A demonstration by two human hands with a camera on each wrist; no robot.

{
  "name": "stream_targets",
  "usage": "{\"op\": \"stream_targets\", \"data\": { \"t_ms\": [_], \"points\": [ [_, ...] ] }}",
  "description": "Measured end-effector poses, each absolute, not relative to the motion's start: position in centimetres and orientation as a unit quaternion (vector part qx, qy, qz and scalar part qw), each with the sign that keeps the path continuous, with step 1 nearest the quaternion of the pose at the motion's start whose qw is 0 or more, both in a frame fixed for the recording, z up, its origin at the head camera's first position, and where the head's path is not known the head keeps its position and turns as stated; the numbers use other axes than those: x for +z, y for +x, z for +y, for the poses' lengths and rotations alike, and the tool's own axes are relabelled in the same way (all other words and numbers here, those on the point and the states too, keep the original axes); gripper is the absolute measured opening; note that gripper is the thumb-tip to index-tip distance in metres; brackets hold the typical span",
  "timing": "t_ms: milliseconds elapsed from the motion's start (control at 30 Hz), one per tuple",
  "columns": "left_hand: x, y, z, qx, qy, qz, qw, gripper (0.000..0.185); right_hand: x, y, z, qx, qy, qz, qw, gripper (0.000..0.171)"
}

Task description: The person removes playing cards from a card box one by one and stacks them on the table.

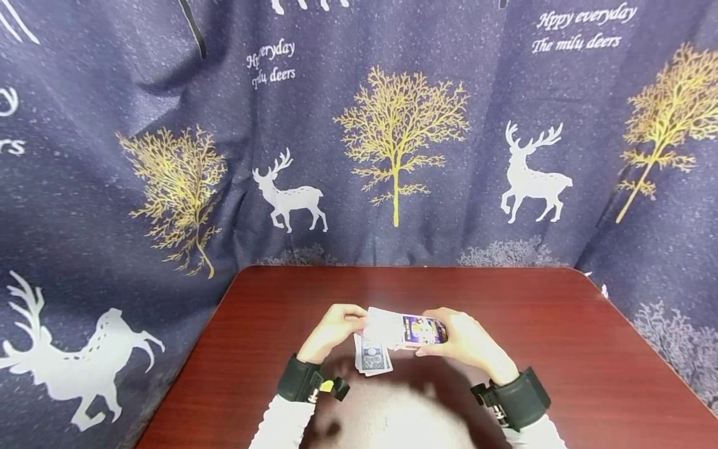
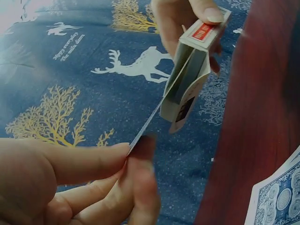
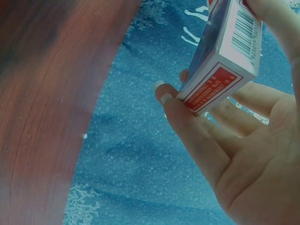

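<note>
My left hand pinches a thin set of playing cards between thumb and fingers, seen edge-on in the left wrist view. The far end of these cards reaches into the open mouth of a card box. My right hand grips that box by its narrow sides, thumb on one side and fingers on the other. A barcode and a red label show on the box in the right wrist view. Below the hands, a small spread pile of blue-backed cards lies on the table.
The reddish-brown wooden table runs back to a dark blue curtain printed with deer and trees. A bright glare covers the table near its front. Black straps with cameras circle both wrists.
</note>
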State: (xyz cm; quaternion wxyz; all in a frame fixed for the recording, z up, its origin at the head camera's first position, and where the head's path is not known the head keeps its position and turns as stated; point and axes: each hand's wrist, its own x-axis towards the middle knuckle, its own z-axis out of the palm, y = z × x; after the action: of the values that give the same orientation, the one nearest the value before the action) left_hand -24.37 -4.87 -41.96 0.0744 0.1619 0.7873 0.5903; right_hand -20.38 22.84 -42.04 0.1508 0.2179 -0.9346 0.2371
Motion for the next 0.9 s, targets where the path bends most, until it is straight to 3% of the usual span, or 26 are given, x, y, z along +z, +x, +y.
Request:
{"op": "stream_targets", "data": {
  "t_ms": [133, 400, 767, 900],
  "points": [
    [-41.6, -24.4, -4.9, 0.582, 0.147, 0.798, 0.054, 0.022, -42.0, -20.3, 22.7, 0.237, 0.218, -0.935, 0.148, 0.071],
    [-40.9, -24.9, -5.8, 0.496, 0.121, 0.859, -0.038, 0.017, -41.9, -20.5, 23.1, 0.230, 0.223, -0.935, 0.152, 0.069],
    [-45.0, -27.5, -4.9, 0.425, 0.164, 0.890, 0.019, 0.014, -41.8, -20.4, 23.3, 0.236, 0.223, -0.934, 0.150, 0.069],
    [-46.3, -27.8, -4.1, 0.387, 0.168, 0.906, 0.015, 0.011, -41.9, -20.4, 23.3, 0.237, 0.224, -0.933, 0.149, 0.069]
  ]
}}
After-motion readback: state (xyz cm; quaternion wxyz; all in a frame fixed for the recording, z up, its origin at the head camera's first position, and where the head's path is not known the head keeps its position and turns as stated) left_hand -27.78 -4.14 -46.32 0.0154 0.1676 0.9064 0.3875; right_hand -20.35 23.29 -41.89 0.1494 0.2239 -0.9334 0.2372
